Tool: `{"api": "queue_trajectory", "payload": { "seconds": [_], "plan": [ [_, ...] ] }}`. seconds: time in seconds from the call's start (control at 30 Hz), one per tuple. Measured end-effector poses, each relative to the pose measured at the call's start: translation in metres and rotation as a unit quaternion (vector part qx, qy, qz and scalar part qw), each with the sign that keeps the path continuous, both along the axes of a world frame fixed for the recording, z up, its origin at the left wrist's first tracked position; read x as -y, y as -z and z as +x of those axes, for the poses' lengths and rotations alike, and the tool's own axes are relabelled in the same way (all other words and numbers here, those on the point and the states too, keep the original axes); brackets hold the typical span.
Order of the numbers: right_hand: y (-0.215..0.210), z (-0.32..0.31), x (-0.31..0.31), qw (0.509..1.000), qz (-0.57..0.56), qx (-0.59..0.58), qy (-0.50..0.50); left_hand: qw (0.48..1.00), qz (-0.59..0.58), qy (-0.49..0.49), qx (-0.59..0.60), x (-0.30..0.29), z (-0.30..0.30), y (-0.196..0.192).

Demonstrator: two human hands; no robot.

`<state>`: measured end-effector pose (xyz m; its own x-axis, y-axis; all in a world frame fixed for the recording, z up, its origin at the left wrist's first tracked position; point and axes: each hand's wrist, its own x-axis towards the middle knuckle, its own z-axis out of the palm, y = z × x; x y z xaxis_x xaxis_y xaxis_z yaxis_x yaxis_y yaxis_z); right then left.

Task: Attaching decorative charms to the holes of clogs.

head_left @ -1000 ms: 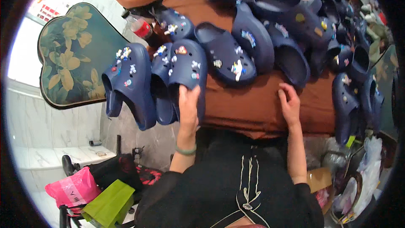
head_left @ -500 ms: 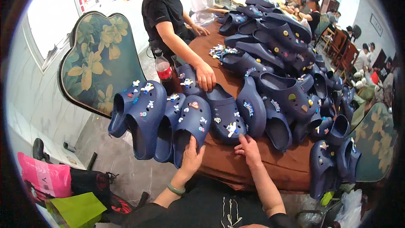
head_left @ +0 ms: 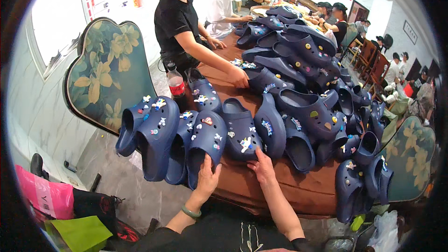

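1. Standing furthest to the left, a chair back [head_left: 109, 72] with yellow flowers on green leans beside the table, and below it a pink bag [head_left: 45, 195] and a green bag [head_left: 80, 233] lie on the floor.
2. At the near left edge of the brown tablecloth [head_left: 280, 189], a row of navy clogs hangs partly over the edge; the outer clog [head_left: 156, 135] carries small coloured charms.
3. The left hand [head_left: 206, 177], with a green bracelet on the wrist, grasps the heel end of a charmed clog [head_left: 205, 147], fingers wrapped on its rim.
4. The right hand [head_left: 262, 167] lies open and flat, fingertips touching the heel of the neighbouring clog [head_left: 239, 133]; it grips nothing.
5. To my judgement the step in hand is lining up finished clogs in the row; the next move asks for a steady pull so that the overhanging pair does not slide off.
6. Further right, a big pile of clogs [head_left: 303, 74] covers the table, where another person's hand [head_left: 239, 78] rests beside a red-labelled bottle [head_left: 176, 86].
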<state>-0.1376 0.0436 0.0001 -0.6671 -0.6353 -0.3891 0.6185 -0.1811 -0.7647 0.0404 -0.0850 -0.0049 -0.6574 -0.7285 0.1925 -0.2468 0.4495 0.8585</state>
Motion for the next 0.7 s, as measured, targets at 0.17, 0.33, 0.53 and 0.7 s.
{"api": "queue_trajectory", "payload": {
  "seconds": [0.17,0.33,0.53,0.7],
  "plan": [
    [0.006,0.003,0.021,0.995,0.022,-0.074,0.061,0.998,-0.044,0.006,-0.034,-0.002,-0.005,0.006],
    [-0.005,0.024,0.011,0.995,-0.013,-0.051,0.089,0.997,-0.015,-0.002,-0.072,0.000,-0.005,0.009],
    [-0.048,0.049,-0.023,0.980,-0.113,-0.089,0.138,0.997,-0.073,0.033,0.019,0.014,-0.016,0.000],
    [-0.071,0.058,-0.074,0.954,-0.190,-0.167,0.158,0.975,-0.157,0.045,0.150,0.020,-0.014,-0.040]
  ]
}}
